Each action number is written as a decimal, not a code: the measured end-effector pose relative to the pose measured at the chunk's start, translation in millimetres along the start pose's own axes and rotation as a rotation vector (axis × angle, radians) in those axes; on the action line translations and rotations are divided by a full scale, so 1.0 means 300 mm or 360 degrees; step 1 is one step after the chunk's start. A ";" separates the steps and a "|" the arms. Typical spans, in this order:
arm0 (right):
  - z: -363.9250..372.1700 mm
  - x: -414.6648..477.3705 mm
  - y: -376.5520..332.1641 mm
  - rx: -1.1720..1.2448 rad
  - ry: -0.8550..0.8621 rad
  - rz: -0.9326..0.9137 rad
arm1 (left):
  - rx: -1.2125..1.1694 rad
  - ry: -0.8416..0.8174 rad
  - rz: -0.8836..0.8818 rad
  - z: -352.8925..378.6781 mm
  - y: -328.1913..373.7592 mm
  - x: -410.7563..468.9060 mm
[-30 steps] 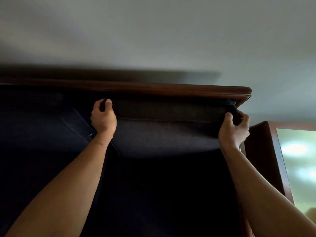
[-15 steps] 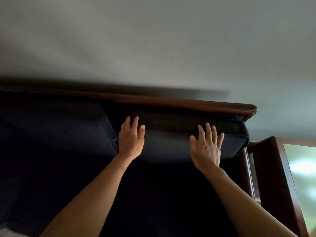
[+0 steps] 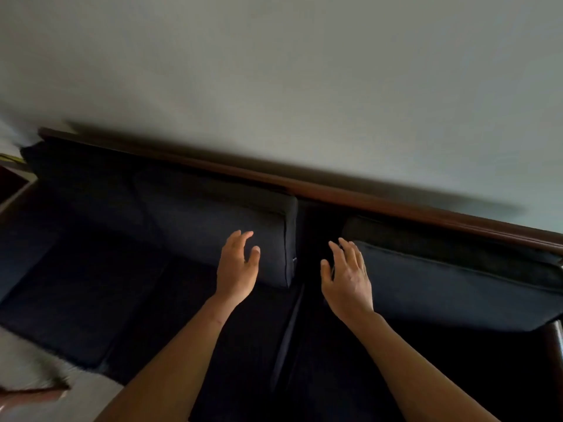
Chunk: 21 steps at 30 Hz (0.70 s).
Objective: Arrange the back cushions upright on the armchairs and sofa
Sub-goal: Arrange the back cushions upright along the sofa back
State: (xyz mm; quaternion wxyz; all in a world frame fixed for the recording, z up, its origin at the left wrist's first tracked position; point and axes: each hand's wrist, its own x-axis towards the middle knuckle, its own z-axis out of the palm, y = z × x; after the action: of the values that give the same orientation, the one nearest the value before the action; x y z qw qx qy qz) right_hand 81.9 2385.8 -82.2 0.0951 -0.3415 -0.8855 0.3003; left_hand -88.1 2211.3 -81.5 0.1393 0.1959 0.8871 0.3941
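Two dark navy back cushions lean upright against the sofa's wooden back rail [image 3: 350, 194]. The middle cushion [image 3: 213, 226] stands left of a dark gap; the right cushion [image 3: 457, 281] stands right of it. My left hand [image 3: 237, 266] hovers open in front of the middle cushion's right end, fingers spread, holding nothing. My right hand [image 3: 347, 278] is open too, just left of the right cushion's near corner, not gripping it. A further dark cushion [image 3: 82, 178] stands at the far left end.
Dark seat cushions [image 3: 91, 300] lie below the back cushions. A pale wall [image 3: 274, 71] rises behind the rail. Light floor or rug [image 3: 30, 360] shows at lower left, and a wooden armrest edge [image 3: 556, 339] at right.
Both hands let go of the right cushion's top corners, pressed flat on its face, then drew back open. The view swung left, showing more of the sofa.
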 end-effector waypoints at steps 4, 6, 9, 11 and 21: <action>0.169 0.093 -0.202 0.0083 -0.0018 0.0168 | -0.0093 0.0007 -0.0071 -0.188 -0.173 0.193; 0.243 0.153 -0.298 0.0174 0.0028 0.0293 | -0.0165 0.0006 -0.0118 -0.285 -0.266 0.312; 0.332 0.246 -0.408 0.0329 0.0196 0.0547 | -0.0226 -0.0003 -0.0249 -0.431 -0.396 0.497; 0.373 0.286 -0.449 0.0408 0.0303 0.0726 | -0.0246 -0.0011 -0.0325 -0.515 -0.471 0.605; 0.502 0.385 -0.461 0.0647 0.1098 0.1100 | -0.0528 0.0219 -0.0457 -0.670 -0.679 0.923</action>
State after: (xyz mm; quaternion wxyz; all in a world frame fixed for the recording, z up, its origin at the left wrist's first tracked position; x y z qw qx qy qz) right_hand -136.5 2310.9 -124.5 0.3407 -0.6673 -0.5623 0.3500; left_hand -462.1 2083.5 -130.1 0.1634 0.0147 0.8363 0.5231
